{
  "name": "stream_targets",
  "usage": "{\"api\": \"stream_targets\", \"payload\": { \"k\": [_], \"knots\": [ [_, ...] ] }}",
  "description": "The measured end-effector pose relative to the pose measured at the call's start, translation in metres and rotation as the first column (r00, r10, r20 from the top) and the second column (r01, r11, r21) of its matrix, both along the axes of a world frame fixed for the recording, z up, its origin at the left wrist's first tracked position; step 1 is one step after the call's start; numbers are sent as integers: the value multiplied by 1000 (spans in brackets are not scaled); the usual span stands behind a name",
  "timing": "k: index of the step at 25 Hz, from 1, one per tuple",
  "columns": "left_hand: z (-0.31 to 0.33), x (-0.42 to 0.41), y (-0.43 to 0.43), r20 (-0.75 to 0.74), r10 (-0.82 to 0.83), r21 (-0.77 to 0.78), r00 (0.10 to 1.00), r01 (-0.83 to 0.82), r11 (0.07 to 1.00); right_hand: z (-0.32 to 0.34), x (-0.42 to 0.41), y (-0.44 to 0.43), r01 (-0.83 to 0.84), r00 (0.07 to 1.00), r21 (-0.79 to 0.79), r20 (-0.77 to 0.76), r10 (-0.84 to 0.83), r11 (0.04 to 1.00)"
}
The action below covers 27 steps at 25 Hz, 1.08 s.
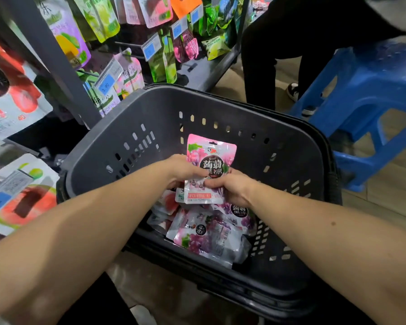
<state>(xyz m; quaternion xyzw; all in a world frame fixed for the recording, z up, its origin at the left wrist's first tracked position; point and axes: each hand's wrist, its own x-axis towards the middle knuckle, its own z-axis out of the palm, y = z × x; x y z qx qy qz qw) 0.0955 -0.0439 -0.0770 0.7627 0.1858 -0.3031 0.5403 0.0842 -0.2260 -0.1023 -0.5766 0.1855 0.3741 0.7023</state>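
Your left hand [185, 171] and right hand [231, 187] both grip the lower half of the pink jelly pouch [212, 158], fingers [213, 183] curled, above the middle of the basket [291, 148]. It looks light, floppy and slick; pinch its flat sealed edges, not the soft belly.

Floor [389, 184]: wood-look planks at 3 o'clock, paler tile at 6 o'clock.
Basket [220, 109]: dark plastic with slotted walls, mid-view over the floor; its underside is hidden.
Basket bottom: pouches [211, 235] heaped at its 6 o'clock side and overlapping. Most have pink and purple grape prints; one red print is at the heap's 10 o'clock edge.
Stool [366, 90]: blue plastic, on the floor at 2 o'clock, just beside the basket rim.
Rack [63, 57]: dark frame from 9 to 12 o'clock, hung with packets [162, 57] and price tags.
Shoes [292, 91]: a standing person's, on the floor at 1 o'clock, between rack and stool.
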Motion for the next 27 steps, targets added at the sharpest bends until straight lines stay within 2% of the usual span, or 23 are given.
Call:
{"api": "stream_targets", "payload": {
  "k": [2,4,5,6,7,8,9,11,13,14,18,22,25,27],
  "knots": [
    [15,2,9,101,62,60,993,-68,996,5,6,-5,-40,999,96,5,40,995],
    [34,0,18,166,123,76,978,-137,988,0,10,-11,-98,995,69,-22,100,993],
    [44,-3,24,182,152,58,971,-165,985,-4,8,-12,-139,990,-23,-29,138,990],
    [50,-6,29,200,182,36,963,-193,980,-10,3,-11,-234,970,-219,10,242,947],
    [58,-12,34,213,203,19,956,-212,977,-19,-5,-8,-376,892,-487,41,451,788],
    [63,-19,38,225,219,2,949,-225,974,-30,-16,-1,-479,749,-682,12,663,553],
    [69,-25,42,244,237,-26,941,-238,971,-42,-28,8,-530,598,-769,-40,800,358],
    [82,-38,45,288,277,-97,917,-259,961,-65,-49,25,-564,376,-821,-157,913,91],
    [92,-48,45,331,325,-174,886,-281,944,-79,-64,35,-451,196,-882,-244,950,-134],
    [94,-52,44,336,358,-214,871,-299,930,-86,-66,38,-409,171,-895,-264,949,-176],
    [98,-55,41,258,519,-385,814,-406,829,-104,-69,42,-389,184,-889,-332,925,-242],
    [100,-56,43,238,562,-407,792,-444,798,-129,-77,33,-344,197,-888,-386,901,-305],
    [96,-55,44,234,574,-402,785,-460,792,-118,-73,24,-324,176,-899,-363,915,-295],
    [93,-54,46,240,576,-381,782,-470,796,-106,-60,17,-390,168,-890,-322,932,-237]
  ]
}}
